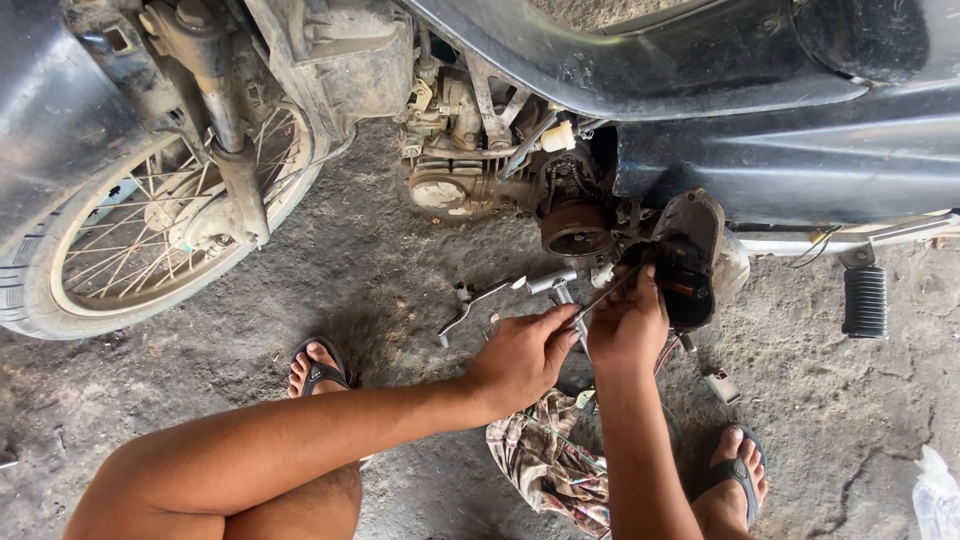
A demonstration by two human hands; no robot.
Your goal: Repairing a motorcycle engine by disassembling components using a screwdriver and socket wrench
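A dark motorcycle (760, 130) stands across the top of the view with its engine (480, 160) exposed. My left hand (520, 355) grips the handle end of a thin metal tool (605, 297). The tool's tip points up into a black cover part (690, 275) hanging beside the round rusty rotor (577, 228). My right hand (630, 325) rests on the tool's shaft just below that cover, fingers curled around it. Both hands are close together under the engine's side.
The front wheel (150, 240) with spokes fills the left. A metal lever (470, 310) and a T-shaped wrench (555, 285) lie on the dirty concrete floor. A patterned rag (545, 460) lies between my sandalled feet (318, 368). A rubber footpeg (865, 300) juts out at right.
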